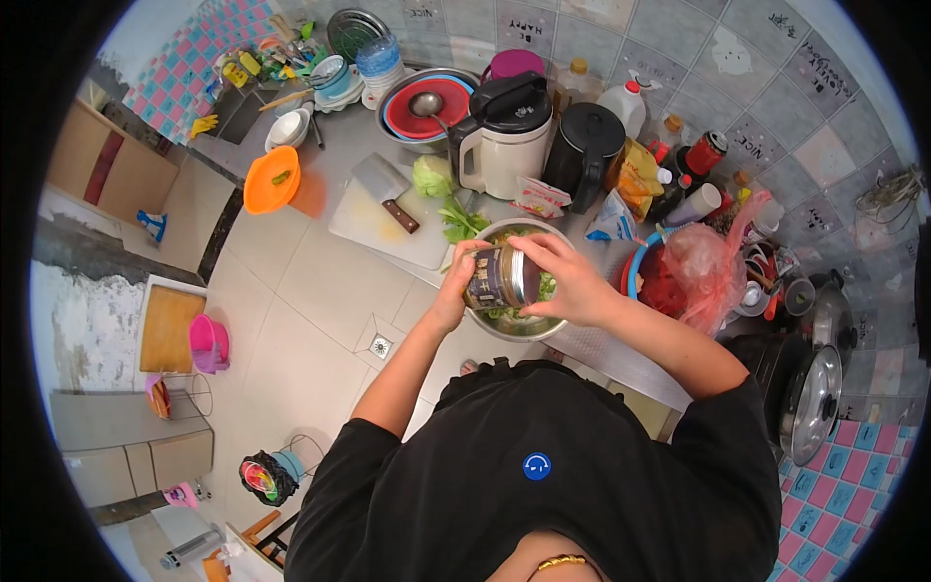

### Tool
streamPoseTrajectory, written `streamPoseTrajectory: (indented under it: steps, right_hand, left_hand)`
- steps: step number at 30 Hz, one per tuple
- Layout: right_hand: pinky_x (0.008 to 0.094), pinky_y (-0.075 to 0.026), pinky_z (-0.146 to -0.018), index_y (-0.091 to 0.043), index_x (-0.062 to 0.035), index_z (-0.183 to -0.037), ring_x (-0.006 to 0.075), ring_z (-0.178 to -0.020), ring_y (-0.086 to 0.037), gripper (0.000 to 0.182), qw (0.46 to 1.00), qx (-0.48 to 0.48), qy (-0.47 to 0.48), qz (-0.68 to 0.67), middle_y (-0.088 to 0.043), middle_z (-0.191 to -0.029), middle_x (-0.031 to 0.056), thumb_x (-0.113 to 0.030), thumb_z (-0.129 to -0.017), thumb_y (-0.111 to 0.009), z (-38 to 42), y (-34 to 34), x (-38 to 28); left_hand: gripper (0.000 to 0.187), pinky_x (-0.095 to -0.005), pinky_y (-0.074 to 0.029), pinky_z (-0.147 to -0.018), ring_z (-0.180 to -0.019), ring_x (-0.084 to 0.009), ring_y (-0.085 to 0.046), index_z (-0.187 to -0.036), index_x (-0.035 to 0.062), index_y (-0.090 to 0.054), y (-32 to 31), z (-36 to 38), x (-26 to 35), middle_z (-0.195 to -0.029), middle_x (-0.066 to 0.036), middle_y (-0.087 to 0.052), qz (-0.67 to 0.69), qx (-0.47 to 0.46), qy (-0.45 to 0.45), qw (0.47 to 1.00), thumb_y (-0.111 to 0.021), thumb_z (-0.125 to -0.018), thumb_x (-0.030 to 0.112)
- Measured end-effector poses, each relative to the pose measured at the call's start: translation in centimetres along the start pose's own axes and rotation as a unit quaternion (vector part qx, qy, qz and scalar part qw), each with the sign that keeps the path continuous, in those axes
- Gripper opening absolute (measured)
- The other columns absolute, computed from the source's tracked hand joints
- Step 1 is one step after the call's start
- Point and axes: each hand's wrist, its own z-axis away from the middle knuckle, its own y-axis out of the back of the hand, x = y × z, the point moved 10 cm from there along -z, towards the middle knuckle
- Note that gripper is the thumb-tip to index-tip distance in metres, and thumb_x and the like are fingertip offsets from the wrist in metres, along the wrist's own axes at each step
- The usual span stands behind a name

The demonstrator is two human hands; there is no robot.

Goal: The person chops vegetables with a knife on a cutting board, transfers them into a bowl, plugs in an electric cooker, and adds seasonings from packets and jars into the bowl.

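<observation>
A jar (488, 278) with a dark printed label and a metal lid is tilted on its side between my hands. My left hand (452, 291) is wrapped around the labelled end. On the lid end, my right hand (572, 283) grips with thumb and fingers. Directly below is a metal bowl (531, 333) holding chopped greens, partly hidden by the jar and hands. Left of the bowl, a cleaver (381, 180) with a brown handle lies on a white cutting board (351, 221). Leafy green stalks (460, 220) and a pale green cabbage piece (433, 177) are beside it.
Behind the bowl stand a white soy milk maker (499, 145) and a black kettle (585, 145). Bottles and seasoning packets crowd the right, near a pink plastic bag (693, 267). An orange basin (272, 181) sits at the left counter edge. Nested basins (422, 102) hold a ladle.
</observation>
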Motion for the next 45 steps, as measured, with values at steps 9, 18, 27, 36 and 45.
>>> streamPoseTrajectory:
  steps: [9, 18, 27, 36, 45]
  right_hand:
    - [0.0427, -0.045, -0.102, -0.044, -0.0144, -0.142, 0.0362, -0.119, -0.051, 0.091, 0.988, -0.034, 0.11, 0.103, -0.047, -0.13, 0.018, -0.011, -0.061, -0.086, 0.5, -1.2, -2.2]
    - [0.0371, -0.049, -0.094, -0.043, -0.0053, -0.142, 0.029, -0.108, -0.061, 0.091, 0.997, -0.021, -0.072, -0.037, -0.061, -0.115, 0.0164, -0.027, -0.066, -0.088, -0.6, -1.3, 1.2]
    - [0.0368, -0.055, -0.086, -0.044, -0.0086, -0.143, 0.0257, -0.111, -0.061, 0.084, 0.974, -0.059, -0.142, -0.165, -0.057, -0.128, 0.0168, -0.025, -0.073, -0.086, -0.5, -2.8, 3.0]
    - [0.0441, -0.045, -0.099, -0.051, -0.018, -0.137, 0.0399, -0.119, -0.052, 0.076, 0.985, -0.073, 0.132, 0.082, -0.047, -0.133, 0.0227, -0.011, -0.068, -0.083, -0.1, -2.1, -2.6]
    - [0.042, -0.052, -0.095, -0.059, -0.0196, -0.128, 0.0402, -0.117, -0.055, 0.06, 0.94, -0.046, 0.292, 0.169, -0.049, -0.132, 0.0232, -0.01, -0.072, -0.079, 0.9, -2.3, -5.1]
  left_hand:
    - [0.055, -0.0339, -0.05, -0.093, -0.106, -0.0178, -0.062, -0.124, 0.0065, -0.051, 1.1, 0.6, -3.4, -0.116, -0.009, -0.062, 0.09, 0.005, 0.095, 0.991, -0.028, -0.104, 0.052]
    - [0.05, -0.0304, -0.046, -0.094, -0.106, -0.0157, -0.057, -0.124, 0.0037, -0.049, 1.7, 1.2, -2.7, -0.118, -0.01, -0.058, 0.096, 0.089, -0.014, 0.991, -0.032, -0.104, 0.046]
    - [0.053, -0.0315, -0.048, -0.093, -0.106, -0.0175, -0.058, -0.126, 0.0052, -0.044, 1.3, 1.3, -0.8, -0.117, -0.01, -0.057, 0.012, 0.068, -0.076, 0.995, -0.031, -0.102, 0.051]
    - [0.048, -0.0356, -0.057, -0.081, -0.093, -0.021, -0.068, -0.125, 0.0065, -0.053, 1.8, 1.7, -4.3, -0.11, -0.011, -0.066, 0.17, 0.068, 0.164, 0.969, -0.039, -0.102, 0.046]
    - [0.05, -0.0415, -0.059, -0.079, -0.094, -0.024, -0.07, -0.128, 0.0089, -0.055, -0.6, 2.9, -4.7, -0.112, -0.01, -0.068, 0.227, 0.022, 0.342, 0.912, -0.044, -0.099, 0.049]
